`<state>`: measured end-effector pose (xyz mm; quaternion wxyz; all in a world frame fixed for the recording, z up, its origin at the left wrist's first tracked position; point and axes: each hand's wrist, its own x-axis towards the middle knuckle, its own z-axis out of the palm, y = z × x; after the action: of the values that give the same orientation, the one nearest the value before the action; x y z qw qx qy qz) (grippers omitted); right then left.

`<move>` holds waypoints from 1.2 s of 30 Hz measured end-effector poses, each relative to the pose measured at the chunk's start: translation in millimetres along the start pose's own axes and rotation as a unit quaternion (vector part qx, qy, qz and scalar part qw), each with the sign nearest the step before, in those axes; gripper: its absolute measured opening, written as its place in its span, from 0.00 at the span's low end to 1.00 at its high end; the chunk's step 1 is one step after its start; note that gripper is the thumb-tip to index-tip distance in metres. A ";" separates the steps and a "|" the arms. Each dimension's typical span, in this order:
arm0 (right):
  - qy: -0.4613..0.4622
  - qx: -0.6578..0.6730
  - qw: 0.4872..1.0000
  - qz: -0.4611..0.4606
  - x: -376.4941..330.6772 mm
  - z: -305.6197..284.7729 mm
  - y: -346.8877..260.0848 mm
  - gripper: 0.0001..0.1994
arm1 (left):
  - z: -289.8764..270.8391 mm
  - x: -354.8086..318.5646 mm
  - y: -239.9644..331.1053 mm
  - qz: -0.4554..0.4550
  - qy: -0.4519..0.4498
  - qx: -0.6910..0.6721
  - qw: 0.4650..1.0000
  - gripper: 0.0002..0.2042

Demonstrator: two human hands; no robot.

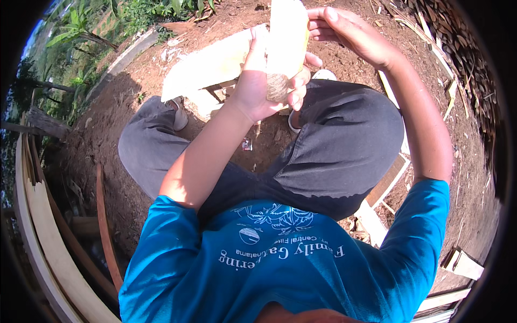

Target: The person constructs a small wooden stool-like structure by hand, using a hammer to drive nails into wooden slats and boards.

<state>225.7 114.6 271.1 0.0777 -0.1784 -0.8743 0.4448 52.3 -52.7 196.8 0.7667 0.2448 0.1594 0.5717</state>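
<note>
My left hand (258, 89) is wrapped round the lower end of a pale piece of wood (289, 37), raised in front of me. That end is rounded, brown and rough; the upper part is flat, glaring in the sun and cut off by the picture's top edge. Beside its right edge is my right hand (353, 33), with fingers stretched toward the wood and thumb apart. Whether those fingertips touch it I cannot tell. Behind my left hand a broad pale wooden slab or bench (207, 60) stands low over the ground, washed out by sunlight.
My knees (344, 140) are bent to either side. Long planks (54, 231) lie at the left, near a thin brown strip (106, 226). Wood offcuts (463, 265) lie at the right, below a large dark stack (468, 64). Plants (81, 32) grow at the far left.
</note>
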 end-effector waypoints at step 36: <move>0.012 -0.081 0.996 0.028 37.6 39.1 2.1 0.17 | -61.9 -25.6 4.9 0.027 0.122 0.284 0.951 0.21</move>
<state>180.0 100.8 245.4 0.0609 -0.2134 -0.9011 0.3726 8.4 -64.1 147.3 0.6244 0.3853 0.4003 0.5491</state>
